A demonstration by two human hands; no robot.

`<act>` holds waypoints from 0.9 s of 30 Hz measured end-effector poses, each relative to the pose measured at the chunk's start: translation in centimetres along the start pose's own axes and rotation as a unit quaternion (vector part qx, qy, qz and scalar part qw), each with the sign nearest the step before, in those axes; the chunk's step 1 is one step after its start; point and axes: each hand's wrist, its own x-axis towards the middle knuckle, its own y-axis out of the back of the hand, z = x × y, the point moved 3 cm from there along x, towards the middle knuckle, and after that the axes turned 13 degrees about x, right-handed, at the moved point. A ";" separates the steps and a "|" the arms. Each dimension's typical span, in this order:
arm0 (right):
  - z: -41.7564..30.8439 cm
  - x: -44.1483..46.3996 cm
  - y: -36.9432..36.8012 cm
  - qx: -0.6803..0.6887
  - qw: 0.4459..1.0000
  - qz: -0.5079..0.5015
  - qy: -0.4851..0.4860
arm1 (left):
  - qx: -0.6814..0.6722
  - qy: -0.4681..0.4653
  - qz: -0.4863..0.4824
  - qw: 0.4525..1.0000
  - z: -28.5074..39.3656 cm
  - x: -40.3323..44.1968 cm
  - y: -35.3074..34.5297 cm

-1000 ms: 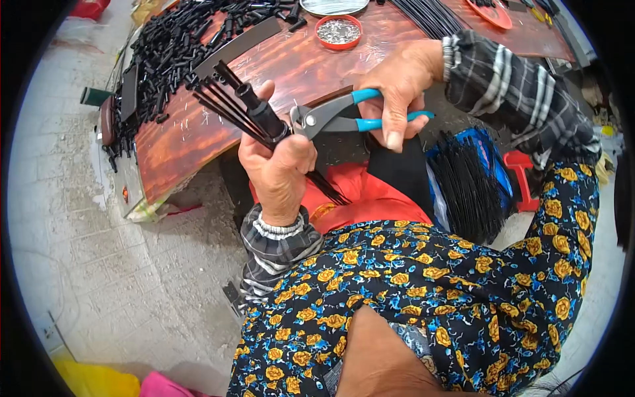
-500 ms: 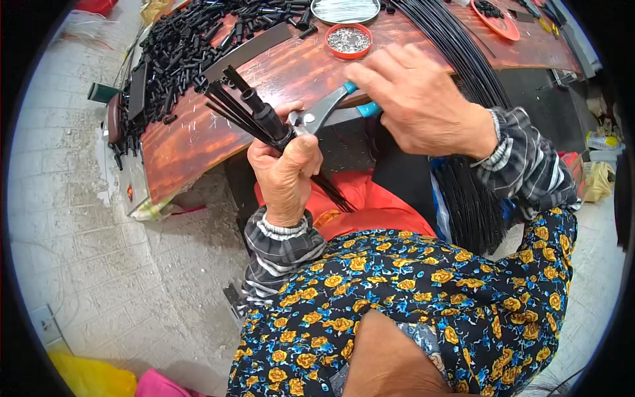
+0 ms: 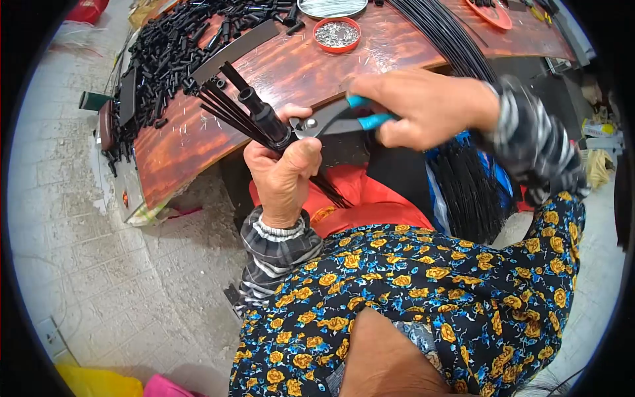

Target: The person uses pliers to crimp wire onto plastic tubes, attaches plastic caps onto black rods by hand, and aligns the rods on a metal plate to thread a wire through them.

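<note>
My left hand (image 3: 281,173) is closed around a bundle of thin black tubes (image 3: 228,109) with a thicker black fitting (image 3: 266,120) among them. The tubes' lower ends stick out below the hand. Blue-handled pliers (image 3: 337,122) have their metal jaws at the base of the fitting, beside my left thumb. My right hand (image 3: 430,106) is closed on the blue handles, with the fingers partly hidden behind the back of the hand. What lies between the jaws is too small to tell.
Many black fittings (image 3: 159,73) are heaped on the wooden table (image 3: 178,153) at the left, near a flat dark strip (image 3: 235,51). A red dish (image 3: 337,35) holds small metal pieces. Long black tubes (image 3: 450,36) lie at the back right. More black tubes (image 3: 466,192) sit below, at the right.
My right hand moved up and right off the lower handle area, then came back down onto the handles. Its back now faces the camera. My left hand keeps its hold on the tubes.
</note>
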 end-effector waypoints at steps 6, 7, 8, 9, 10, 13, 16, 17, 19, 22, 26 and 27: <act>-1.1 -0.5 1.6 -0.269 0.924 0.194 0.190 | -0.013 0.000 0.011 1.000 -0.1 -0.1 0.0; -0.1 0.0 1.6 -0.108 0.982 0.105 0.117 | -0.012 -0.040 -0.011 0.999 -0.1 0.1 -0.2; 0.4 0.4 1.2 0.059 0.997 0.009 0.042 | -0.014 -0.037 -0.014 0.999 -0.2 0.2 -0.4; 0.4 0.2 0.3 0.321 0.915 -0.107 -0.219 | -0.026 -0.028 -0.003 0.999 -0.3 0.2 -0.6; 1.3 -0.1 -0.1 0.423 0.842 -0.232 -0.241 | -0.036 -0.019 0.006 0.999 -0.2 0.2 -0.6; 0.4 -0.2 0.0 0.377 0.855 -0.264 -0.239 | 0.011 0.004 -0.020 1.000 -0.2 -0.1 -0.4; -1.1 -0.6 0.3 -0.086 0.992 0.091 0.035 | -0.007 -0.003 0.000 1.000 0.0 0.2 -0.4; -1.0 -0.7 0.3 -0.175 0.977 0.116 0.037 | -0.005 -0.004 0.014 1.000 0.0 0.2 -0.3; -1.5 -0.5 0.9 -0.261 0.954 0.143 0.040 | -0.002 -0.007 0.003 1.000 -0.1 0.2 -0.2; -1.3 0.1 2.8 -0.235 0.971 0.047 -0.022 | 0.030 -0.010 -0.010 0.999 -0.1 0.1 -0.4; 1.0 0.7 1.6 0.262 0.913 -0.233 -0.210 | 0.093 -0.050 -0.062 0.993 -0.1 0.0 -0.9; 1.4 1.0 1.4 0.280 0.903 -0.245 -0.214 | 0.007 -0.022 -0.066 0.998 -0.2 0.3 -0.8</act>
